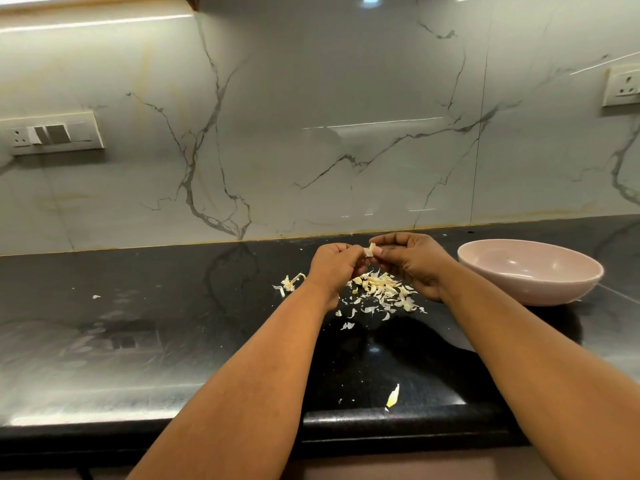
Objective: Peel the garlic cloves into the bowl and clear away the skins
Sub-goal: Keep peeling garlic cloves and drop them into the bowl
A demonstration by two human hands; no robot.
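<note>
Your left hand and right hand meet above the black tabletop, just in front of the marble wall. Between them you hold a garlic clove: the fingertips of both hands are curled in and pinch it from either side, so each grip is closed on the clove, with a flap of pale skin sticking up from it. Right under your hands lies a loose pile of skins, spread on the tabletop, with smaller scraps scattered toward you and a little clump of skins just left of your left wrist. One single yellowish skin lies near the front edge. The pink bowl stands on the tabletop to the right of your right hand, near it but apart; its contents cannot be made out.
</note>
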